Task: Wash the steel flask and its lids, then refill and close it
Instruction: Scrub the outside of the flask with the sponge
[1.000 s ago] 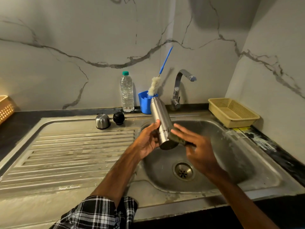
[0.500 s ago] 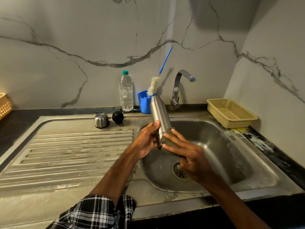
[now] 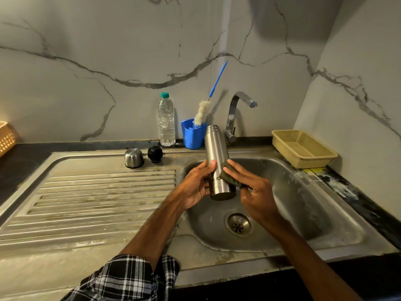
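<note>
Our right hand point(image 3: 253, 187) holds a dark scrub pad point(image 3: 230, 177), fingers laid over it and pressing it against the side of the steel flask point(image 3: 217, 153). Our left hand point(image 3: 195, 185) grips the flask's lower half from the other side, thumb up along the body. The flask is tilted, base toward us and open neck pointing at the wall, and it is held in the air above the sink point(image 3: 303, 192) basin. We judge this to be the outside scrub of the flask body, early in the task. Both lids wait side by side at the back of the drainboard point(image 3: 97, 192): the steel cap point(image 3: 133, 157) and the black stopper point(image 3: 155, 154), neither yet in hand. Further back, the bottle brush point(image 3: 201, 111) stands in a blue cup point(image 3: 192, 135) just beside the tap point(image 3: 234, 114). No water is running that we can see. The next move probably calls for turning the flask in the left hand so the pad reaches fresh steel, with a firm grip, since wet metal slips.
</note>
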`<state>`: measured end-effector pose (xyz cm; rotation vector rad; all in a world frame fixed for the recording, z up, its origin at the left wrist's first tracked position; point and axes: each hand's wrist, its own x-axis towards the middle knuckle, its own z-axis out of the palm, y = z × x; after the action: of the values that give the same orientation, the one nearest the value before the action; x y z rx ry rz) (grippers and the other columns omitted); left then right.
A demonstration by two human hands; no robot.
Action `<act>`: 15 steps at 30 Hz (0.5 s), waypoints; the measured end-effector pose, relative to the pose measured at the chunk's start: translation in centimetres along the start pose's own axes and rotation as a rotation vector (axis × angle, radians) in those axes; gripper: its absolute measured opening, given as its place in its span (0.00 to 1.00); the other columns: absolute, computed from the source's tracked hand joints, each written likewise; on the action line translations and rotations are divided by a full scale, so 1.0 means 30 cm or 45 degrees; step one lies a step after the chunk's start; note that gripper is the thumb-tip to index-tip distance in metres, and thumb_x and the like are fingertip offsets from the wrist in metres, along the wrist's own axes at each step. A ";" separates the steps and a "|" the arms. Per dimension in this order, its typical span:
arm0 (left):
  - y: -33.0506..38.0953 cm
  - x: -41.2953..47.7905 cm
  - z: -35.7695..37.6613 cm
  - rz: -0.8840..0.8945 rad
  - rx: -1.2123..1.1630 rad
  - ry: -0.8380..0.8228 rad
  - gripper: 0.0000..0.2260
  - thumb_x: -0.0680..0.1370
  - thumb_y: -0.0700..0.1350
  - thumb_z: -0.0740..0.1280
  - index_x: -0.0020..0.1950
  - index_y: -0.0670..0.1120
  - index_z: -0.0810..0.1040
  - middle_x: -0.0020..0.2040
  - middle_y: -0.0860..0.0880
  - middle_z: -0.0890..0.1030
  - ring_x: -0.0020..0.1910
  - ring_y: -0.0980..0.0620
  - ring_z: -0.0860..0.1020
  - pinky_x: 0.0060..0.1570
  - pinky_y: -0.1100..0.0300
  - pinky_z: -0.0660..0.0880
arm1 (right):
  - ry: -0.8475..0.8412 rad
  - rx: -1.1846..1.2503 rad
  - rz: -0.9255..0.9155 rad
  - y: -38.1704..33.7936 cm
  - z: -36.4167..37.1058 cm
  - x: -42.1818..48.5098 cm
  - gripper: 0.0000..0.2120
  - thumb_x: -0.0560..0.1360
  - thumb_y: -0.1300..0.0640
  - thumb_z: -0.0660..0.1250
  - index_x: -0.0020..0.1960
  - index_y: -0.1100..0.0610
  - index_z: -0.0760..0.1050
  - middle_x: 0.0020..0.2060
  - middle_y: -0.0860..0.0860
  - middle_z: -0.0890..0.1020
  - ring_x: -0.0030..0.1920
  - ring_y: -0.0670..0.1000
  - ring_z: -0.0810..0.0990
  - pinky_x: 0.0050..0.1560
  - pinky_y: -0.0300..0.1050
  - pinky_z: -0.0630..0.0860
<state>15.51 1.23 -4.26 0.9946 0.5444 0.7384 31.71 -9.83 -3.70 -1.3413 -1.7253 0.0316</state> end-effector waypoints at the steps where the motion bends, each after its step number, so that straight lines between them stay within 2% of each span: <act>1: 0.001 -0.003 0.001 -0.001 0.000 -0.002 0.19 0.81 0.49 0.68 0.70 0.44 0.75 0.58 0.42 0.82 0.56 0.45 0.81 0.53 0.45 0.81 | -0.013 -0.023 -0.024 -0.005 0.003 -0.003 0.33 0.71 0.78 0.60 0.70 0.53 0.75 0.73 0.47 0.72 0.76 0.48 0.65 0.74 0.54 0.66; 4: 0.007 -0.004 -0.007 0.005 -0.006 -0.012 0.20 0.80 0.50 0.69 0.69 0.43 0.76 0.59 0.41 0.80 0.58 0.42 0.79 0.57 0.43 0.80 | -0.150 -0.079 -0.286 -0.017 -0.003 -0.021 0.32 0.69 0.76 0.59 0.67 0.55 0.78 0.71 0.49 0.74 0.77 0.52 0.65 0.76 0.51 0.64; 5: 0.007 -0.005 -0.006 0.000 -0.006 -0.014 0.20 0.80 0.51 0.69 0.69 0.43 0.76 0.60 0.40 0.80 0.58 0.42 0.79 0.58 0.43 0.79 | -0.156 -0.071 -0.305 -0.014 -0.010 -0.014 0.31 0.68 0.76 0.59 0.66 0.56 0.79 0.70 0.50 0.75 0.76 0.52 0.66 0.75 0.51 0.65; 10: 0.002 -0.015 0.016 -0.026 0.035 -0.034 0.23 0.79 0.52 0.70 0.72 0.45 0.74 0.61 0.41 0.81 0.58 0.44 0.81 0.55 0.47 0.81 | 0.083 0.013 0.025 0.016 -0.015 0.073 0.31 0.70 0.77 0.61 0.69 0.55 0.76 0.72 0.50 0.73 0.73 0.47 0.70 0.70 0.55 0.71; 15: 0.005 -0.008 0.003 -0.020 -0.019 -0.026 0.23 0.79 0.52 0.69 0.72 0.46 0.74 0.62 0.39 0.81 0.58 0.44 0.81 0.53 0.48 0.80 | -0.052 -0.082 -0.282 0.009 0.007 0.059 0.25 0.71 0.70 0.61 0.66 0.57 0.79 0.69 0.52 0.76 0.75 0.52 0.68 0.75 0.50 0.66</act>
<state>15.37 1.03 -4.08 0.9815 0.5280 0.7167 31.80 -8.23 -2.84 -1.1951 -1.9143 -0.1234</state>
